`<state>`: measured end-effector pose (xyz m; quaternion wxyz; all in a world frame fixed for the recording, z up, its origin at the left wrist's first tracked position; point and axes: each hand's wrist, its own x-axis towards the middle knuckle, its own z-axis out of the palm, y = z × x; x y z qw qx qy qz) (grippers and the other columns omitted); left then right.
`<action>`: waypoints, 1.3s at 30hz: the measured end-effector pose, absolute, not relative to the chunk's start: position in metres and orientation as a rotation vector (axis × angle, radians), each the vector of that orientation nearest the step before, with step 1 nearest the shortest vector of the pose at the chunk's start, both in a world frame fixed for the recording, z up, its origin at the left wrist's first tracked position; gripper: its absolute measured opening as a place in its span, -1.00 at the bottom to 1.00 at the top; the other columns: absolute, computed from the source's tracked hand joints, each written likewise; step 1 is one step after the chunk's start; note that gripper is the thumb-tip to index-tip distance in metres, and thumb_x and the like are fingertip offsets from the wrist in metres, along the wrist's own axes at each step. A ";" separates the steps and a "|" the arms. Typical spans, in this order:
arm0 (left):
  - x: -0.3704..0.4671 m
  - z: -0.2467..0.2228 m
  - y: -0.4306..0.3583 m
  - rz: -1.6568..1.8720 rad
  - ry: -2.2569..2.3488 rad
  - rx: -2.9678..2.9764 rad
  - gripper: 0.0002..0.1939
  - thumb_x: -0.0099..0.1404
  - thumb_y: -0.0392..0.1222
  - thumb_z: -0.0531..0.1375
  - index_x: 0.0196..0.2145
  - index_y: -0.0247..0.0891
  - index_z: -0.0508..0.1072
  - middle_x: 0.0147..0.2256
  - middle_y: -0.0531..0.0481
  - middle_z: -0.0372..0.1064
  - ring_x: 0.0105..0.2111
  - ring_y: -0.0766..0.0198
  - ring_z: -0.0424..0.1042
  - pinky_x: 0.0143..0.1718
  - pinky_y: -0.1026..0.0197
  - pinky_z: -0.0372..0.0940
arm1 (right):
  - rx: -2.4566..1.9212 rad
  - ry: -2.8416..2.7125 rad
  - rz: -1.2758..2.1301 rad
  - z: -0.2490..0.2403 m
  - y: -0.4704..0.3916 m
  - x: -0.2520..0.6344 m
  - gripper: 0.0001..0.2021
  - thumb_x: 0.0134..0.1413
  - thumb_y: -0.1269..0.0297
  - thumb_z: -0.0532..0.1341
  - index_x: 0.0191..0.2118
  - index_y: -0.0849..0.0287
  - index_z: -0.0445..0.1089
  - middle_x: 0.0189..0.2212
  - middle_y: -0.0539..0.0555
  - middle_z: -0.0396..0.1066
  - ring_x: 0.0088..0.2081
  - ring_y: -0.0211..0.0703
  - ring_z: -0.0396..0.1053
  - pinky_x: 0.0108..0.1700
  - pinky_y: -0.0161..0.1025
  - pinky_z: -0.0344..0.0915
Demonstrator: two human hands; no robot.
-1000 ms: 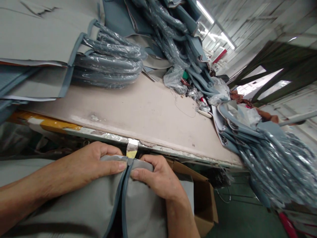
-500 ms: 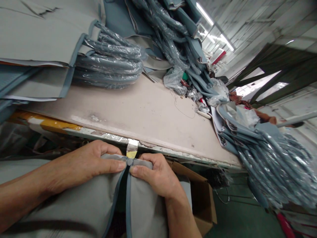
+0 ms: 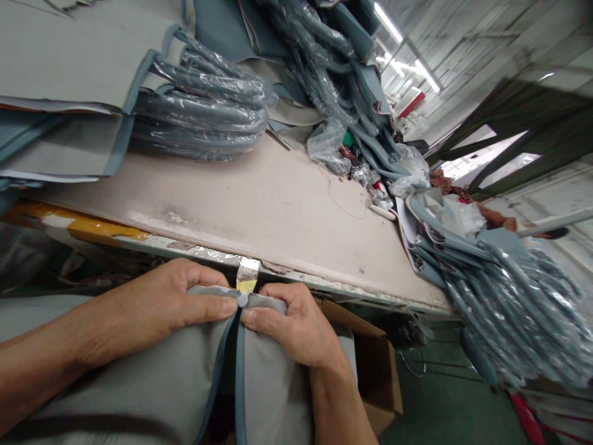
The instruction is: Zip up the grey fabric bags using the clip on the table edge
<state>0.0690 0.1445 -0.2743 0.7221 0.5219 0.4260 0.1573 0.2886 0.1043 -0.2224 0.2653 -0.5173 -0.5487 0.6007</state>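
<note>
A grey bag piece [image 3: 162,371] with blue-grey edging hangs in front of the table's edge, its two trimmed edges parting downward in a dark gap. At the top of that gap a small round grey button-like disc [image 3: 243,300] joins or bridges the sides. My left hand [image 3: 178,296] pinches the material just left of the disc, thumb on the near face and fingers behind. To the right of the disc, my right hand [image 3: 287,318] pinches the other side the same way. The fingertips behind the material are hidden.
The table [image 3: 278,210] has a worn, taped edge with a silvery tape tab [image 3: 248,272]. Plastic-wrapped blue-grey handles [image 3: 204,117] lie at left, with more wrapped bundles [image 3: 514,278] at right. Scissors [image 3: 278,137] rest farther back. A cardboard box [image 3: 375,364] stands below.
Both hands keep their pinch on either side of the disc with almost no movement. The view has shifted very slightly.
</note>
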 end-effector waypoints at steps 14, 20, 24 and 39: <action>0.062 -0.277 0.144 0.266 0.971 1.165 -0.41 0.03 0.40 0.42 -0.43 -0.26 0.58 -0.50 0.03 0.40 -0.49 0.29 0.32 -0.50 0.42 0.25 | -1.418 -1.524 1.680 -0.224 0.107 0.293 -0.68 -0.01 0.10 0.39 -0.55 0.17 0.33 -0.61 -0.14 0.12 -0.51 -0.34 0.00 -0.46 -0.33 0.01; 0.065 -0.272 0.143 0.297 0.933 1.096 -0.51 0.05 0.29 0.45 -0.38 -0.24 0.64 -0.44 0.02 0.50 -0.43 0.25 0.40 -0.42 0.39 0.33 | -1.431 -1.488 1.677 -0.227 0.106 0.292 -0.67 -0.03 0.10 0.40 -0.55 0.16 0.30 -0.60 -0.14 0.11 -0.50 -0.35 -0.01 -0.45 -0.33 0.01; 0.063 -0.273 0.142 0.284 0.947 1.104 -0.47 0.06 0.34 0.44 -0.34 -0.22 0.66 -0.40 -0.01 0.54 -0.39 0.21 0.44 -0.38 0.36 0.35 | -1.436 -1.509 1.671 -0.227 0.105 0.293 -0.72 0.00 0.14 0.36 -0.53 0.16 0.33 -0.60 -0.14 0.13 -0.50 -0.34 0.00 -0.44 -0.32 0.01; 0.062 -0.272 0.145 0.244 0.981 1.171 -0.46 0.06 0.37 0.40 -0.38 -0.22 0.63 -0.42 0.00 0.45 -0.39 0.19 0.37 -0.38 0.32 0.31 | -1.396 -1.566 1.684 -0.226 0.105 0.296 -0.71 0.00 0.14 0.37 -0.54 0.18 0.34 -0.59 -0.13 0.16 -0.49 -0.34 0.03 -0.44 -0.32 0.02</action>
